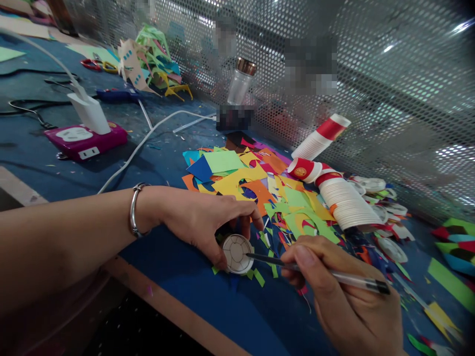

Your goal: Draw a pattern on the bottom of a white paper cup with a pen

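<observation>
On your left, a white charger (90, 114) sits in the magenta power strip (106, 143), a blue-handled tool (117, 95) just behind! Ahead of you, coloured paper scraps (237, 180) lie heaped beside stacked red-and-white cups (347, 202), and a clear bottle (240, 85) stands by the perforated metal screen (371, 99).

Left hand (200, 215) arched, right hand (345, 309) in apparent pinch
</observation>
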`<state>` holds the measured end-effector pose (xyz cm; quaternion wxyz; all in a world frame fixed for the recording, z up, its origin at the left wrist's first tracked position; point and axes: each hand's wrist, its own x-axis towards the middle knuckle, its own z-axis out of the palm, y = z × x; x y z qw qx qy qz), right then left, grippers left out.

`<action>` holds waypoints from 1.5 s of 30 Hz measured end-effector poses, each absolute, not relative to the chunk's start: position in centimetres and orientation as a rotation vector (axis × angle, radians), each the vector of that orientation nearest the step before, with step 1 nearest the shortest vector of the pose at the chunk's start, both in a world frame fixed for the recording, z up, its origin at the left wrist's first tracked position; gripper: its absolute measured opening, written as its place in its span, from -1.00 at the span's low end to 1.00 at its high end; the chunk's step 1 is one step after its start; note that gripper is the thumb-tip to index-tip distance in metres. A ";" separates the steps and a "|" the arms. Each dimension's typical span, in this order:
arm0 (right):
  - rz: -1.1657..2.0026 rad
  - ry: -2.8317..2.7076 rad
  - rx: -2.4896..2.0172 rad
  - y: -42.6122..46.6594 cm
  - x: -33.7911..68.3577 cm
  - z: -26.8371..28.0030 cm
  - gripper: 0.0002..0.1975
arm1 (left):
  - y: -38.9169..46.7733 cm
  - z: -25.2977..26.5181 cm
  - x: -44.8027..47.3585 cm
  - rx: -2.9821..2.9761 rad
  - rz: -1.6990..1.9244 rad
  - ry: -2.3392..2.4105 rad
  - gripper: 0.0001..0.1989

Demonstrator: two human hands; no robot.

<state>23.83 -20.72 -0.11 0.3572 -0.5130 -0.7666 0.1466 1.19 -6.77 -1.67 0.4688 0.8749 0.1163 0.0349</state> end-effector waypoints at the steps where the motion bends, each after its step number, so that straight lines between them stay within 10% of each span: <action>1: 0.349 -1.988 -1.325 -20.7 23.9 -0.1 -0.76 | -6.8 -1.6 1.2 2.142 0.083 0.290 -0.26; 45: 0.182 -2.106 -1.202 -21.1 23.4 -0.7 -0.79 | -6.7 -1.5 1.2 2.121 0.056 0.290 -0.21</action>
